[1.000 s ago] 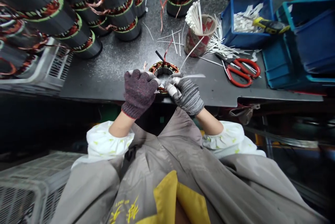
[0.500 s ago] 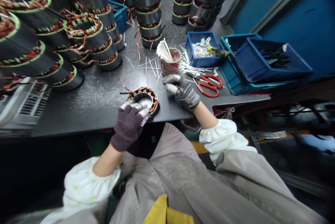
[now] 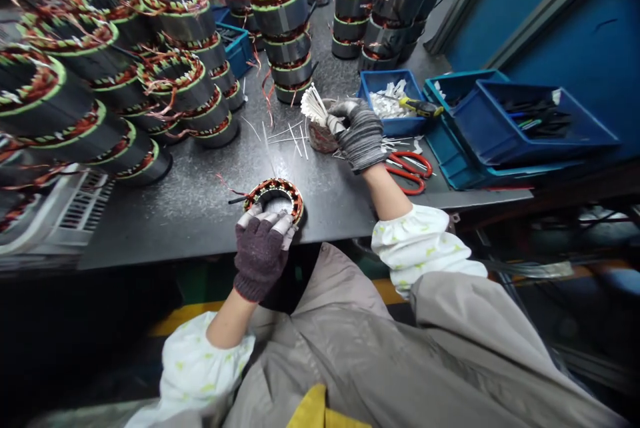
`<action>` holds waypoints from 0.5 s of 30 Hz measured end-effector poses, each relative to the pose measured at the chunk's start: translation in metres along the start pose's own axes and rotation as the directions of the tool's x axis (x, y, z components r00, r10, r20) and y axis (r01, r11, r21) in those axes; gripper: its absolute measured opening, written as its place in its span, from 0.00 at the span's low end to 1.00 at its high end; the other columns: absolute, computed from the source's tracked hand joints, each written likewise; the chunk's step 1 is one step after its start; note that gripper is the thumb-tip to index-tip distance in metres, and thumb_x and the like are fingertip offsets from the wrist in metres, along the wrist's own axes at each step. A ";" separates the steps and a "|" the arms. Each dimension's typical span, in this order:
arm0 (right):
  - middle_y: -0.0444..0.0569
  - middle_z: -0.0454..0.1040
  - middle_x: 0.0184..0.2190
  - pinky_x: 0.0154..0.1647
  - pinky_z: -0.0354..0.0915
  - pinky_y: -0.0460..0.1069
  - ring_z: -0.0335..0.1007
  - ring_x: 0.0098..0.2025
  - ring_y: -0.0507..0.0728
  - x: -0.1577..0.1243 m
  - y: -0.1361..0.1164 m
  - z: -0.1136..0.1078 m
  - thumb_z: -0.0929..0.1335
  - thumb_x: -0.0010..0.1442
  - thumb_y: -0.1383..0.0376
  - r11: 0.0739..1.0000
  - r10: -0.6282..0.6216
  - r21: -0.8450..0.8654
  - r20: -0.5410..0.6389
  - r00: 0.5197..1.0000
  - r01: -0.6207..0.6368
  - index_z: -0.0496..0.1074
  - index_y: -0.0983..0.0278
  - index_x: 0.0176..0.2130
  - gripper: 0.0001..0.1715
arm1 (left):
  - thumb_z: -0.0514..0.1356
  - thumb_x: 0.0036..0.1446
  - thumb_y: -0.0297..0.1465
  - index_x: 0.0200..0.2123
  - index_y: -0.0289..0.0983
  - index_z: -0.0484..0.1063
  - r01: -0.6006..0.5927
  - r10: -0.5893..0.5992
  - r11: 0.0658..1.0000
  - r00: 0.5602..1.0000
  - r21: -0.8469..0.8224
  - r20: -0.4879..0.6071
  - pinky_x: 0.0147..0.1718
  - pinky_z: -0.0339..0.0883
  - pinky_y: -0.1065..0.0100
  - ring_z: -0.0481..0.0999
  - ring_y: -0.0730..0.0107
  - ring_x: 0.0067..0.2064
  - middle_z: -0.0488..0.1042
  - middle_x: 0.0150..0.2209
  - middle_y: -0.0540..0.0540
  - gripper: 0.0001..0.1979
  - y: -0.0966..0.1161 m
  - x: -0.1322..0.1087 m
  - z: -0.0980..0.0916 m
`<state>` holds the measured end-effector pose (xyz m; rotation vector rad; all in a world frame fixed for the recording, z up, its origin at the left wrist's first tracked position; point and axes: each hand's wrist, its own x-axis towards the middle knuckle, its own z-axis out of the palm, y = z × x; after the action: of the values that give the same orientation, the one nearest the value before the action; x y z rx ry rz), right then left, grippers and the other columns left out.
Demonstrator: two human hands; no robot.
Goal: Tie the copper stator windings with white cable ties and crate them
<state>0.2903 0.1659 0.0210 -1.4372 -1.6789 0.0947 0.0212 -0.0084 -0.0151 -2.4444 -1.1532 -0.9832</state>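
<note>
Since half a second ago the right hand [image 3: 361,135], in a grey striped knit glove, has gone further out across the dark speckled counter [image 3: 200,195]. It has left the space beside the stator and reached the small round cup [image 3: 318,138] that holds a bundle of thin white strips [image 3: 313,105]. The left hand [image 3: 263,248], in a dark purple knit glove, has stayed where it was on the copper-wound stator ring [image 3: 274,196].

That ring lies flat near the counter's front edge, its bore facing up and a dark lead wire trailing off to its left. The left hand's fingers are draped over the near rim; the thumb is hidden, so I cannot tell whether it clamps the ring or only rests on it.

The hands are well apart. The cup stands beyond the ring and to its right, so the right hand is much the nearer to it. The strips stand on end in the cup, fanned and leaning up and to the left, with their tips just beside the right hand's curled fingers [image 3: 336,123]. Whether a strip is pinched between them cannot be made out.

Red-handled scissors [image 3: 410,168] lie just right of that hand, a blue plastic bin [image 3: 367,81] of white pieces sits behind it, and stacked stators [image 3: 165,81] crowd the counter's left.
</note>
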 end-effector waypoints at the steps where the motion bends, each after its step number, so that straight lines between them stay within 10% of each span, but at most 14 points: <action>1: 0.51 0.80 0.52 0.63 0.74 0.60 0.77 0.55 0.63 0.000 -0.001 -0.001 0.72 0.65 0.66 1.000 -0.009 -0.027 0.017 1.000 0.010 0.82 0.61 0.49 0.12 | 0.64 0.66 0.28 0.54 0.42 0.75 -0.005 0.005 1.000 1.000 0.001 -0.004 0.59 0.68 0.49 0.81 0.57 0.49 0.84 0.46 0.44 0.14 -0.001 0.001 0.001; 7: 0.50 0.81 0.45 0.59 0.76 0.58 0.79 0.50 0.60 0.014 0.001 0.012 0.72 0.65 0.62 0.991 0.070 0.111 0.037 0.997 -0.074 0.80 0.62 0.42 0.07 | 0.64 0.66 0.28 0.52 0.39 0.75 -0.039 0.040 0.999 0.998 0.019 -0.045 0.58 0.69 0.51 0.81 0.58 0.48 0.83 0.44 0.43 0.11 -0.001 0.007 0.001; 11: 0.48 0.80 0.39 0.35 0.80 0.52 0.80 0.37 0.57 0.017 0.016 0.000 0.67 0.72 0.47 0.787 0.257 0.572 0.038 0.966 -0.232 0.76 0.58 0.47 0.19 | 0.63 0.67 0.28 0.52 0.41 0.75 -0.024 0.025 1.000 0.999 0.018 -0.044 0.59 0.69 0.50 0.81 0.58 0.49 0.83 0.45 0.44 0.12 -0.002 0.006 0.004; 15: 0.47 0.80 0.36 0.20 0.69 0.46 0.76 0.28 0.52 -0.010 0.004 -0.038 0.66 0.69 0.38 0.647 0.189 0.737 0.095 0.977 -0.196 0.75 0.57 0.41 0.27 | 0.63 0.67 0.30 0.50 0.42 0.76 0.021 -0.021 1.000 0.999 0.006 -0.044 0.59 0.69 0.49 0.81 0.57 0.49 0.84 0.45 0.44 0.09 -0.006 0.009 0.008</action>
<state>0.3174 0.1413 0.0364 -0.9523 -1.2353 0.8243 0.0247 0.0046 -0.0153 -2.3979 -1.1682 -1.0323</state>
